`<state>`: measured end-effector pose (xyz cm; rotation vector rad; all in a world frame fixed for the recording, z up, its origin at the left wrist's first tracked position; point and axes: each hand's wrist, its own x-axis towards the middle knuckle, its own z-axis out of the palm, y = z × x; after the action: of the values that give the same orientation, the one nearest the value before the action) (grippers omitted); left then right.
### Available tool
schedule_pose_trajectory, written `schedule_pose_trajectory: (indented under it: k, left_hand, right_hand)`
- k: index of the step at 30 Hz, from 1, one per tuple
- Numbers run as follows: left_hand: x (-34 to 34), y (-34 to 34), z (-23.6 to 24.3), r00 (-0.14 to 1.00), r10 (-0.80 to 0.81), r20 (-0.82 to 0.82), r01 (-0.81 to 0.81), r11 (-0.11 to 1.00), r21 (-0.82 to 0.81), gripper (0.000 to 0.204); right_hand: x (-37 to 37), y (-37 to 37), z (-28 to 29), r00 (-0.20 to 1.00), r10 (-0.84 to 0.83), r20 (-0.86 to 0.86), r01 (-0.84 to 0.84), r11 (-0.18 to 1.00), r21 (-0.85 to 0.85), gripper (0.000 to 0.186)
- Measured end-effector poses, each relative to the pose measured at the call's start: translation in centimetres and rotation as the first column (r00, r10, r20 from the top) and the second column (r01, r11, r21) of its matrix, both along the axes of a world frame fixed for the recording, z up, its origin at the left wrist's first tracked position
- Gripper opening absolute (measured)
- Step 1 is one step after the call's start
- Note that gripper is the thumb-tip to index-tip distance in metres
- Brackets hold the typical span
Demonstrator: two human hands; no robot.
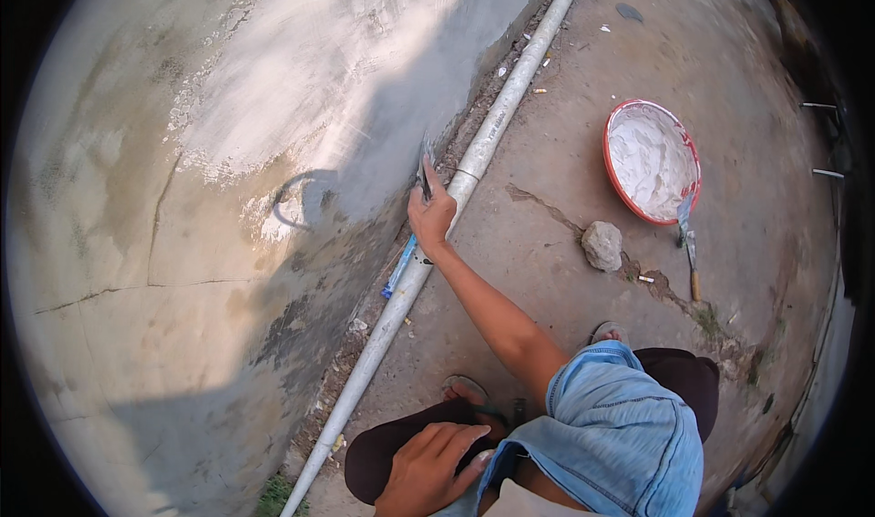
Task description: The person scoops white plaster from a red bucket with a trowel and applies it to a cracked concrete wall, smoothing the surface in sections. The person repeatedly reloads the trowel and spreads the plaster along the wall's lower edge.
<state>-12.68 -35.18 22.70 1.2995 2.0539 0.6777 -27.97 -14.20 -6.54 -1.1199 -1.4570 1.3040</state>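
Observation:
My right hand (pixel 433 214) grips a putty knife (pixel 425 172), its blade up against the foot of the wall (pixel 219 243), just beyond the long pipe. White putty (pixel 328 52) covers a broad patch of the wall's upper part; the lower part is bare grey and cracked. My left hand (pixel 434 471) lies on my bent left knee with its fingers stretched out, holding nothing. To the right, a red-rimmed basin (pixel 609 181) holds a mass of white putty (pixel 649 160). A wooden-handled scraper (pixel 691 251) leans on the basin's near edge, its handle on the ground.
A pale pipe (pixel 369 357) runs diagonally along the wall's base. A slim blue object (pixel 401 266) lies between pipe and wall. A rough stone (pixel 602 246) sits by a crack in the concrete ground (pixel 538 303), between me and the basin.

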Motion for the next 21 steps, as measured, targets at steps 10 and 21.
schedule_pose_trajectory:
  k: [10, 21]
  left_hand:
    - [0.1, 0.2, 1.7, 1.0, -0.01, 0.03, 0.012, 0.998, -0.057, 0.028]
    - [0.6, -1.5, 1.9, 0.999, -0.042, -0.03, 0.042, 0.999, -0.018, 0.026]
  right_hand:
    - [2.7, 7.2, -0.9, 0.97, -0.224, -0.095, 0.236, 0.962, 0.136, 0.044]
    - [3.3, -9.8, 9.4, 0.955, 0.282, -0.095, -0.24, 0.919, 0.312, 0.059]
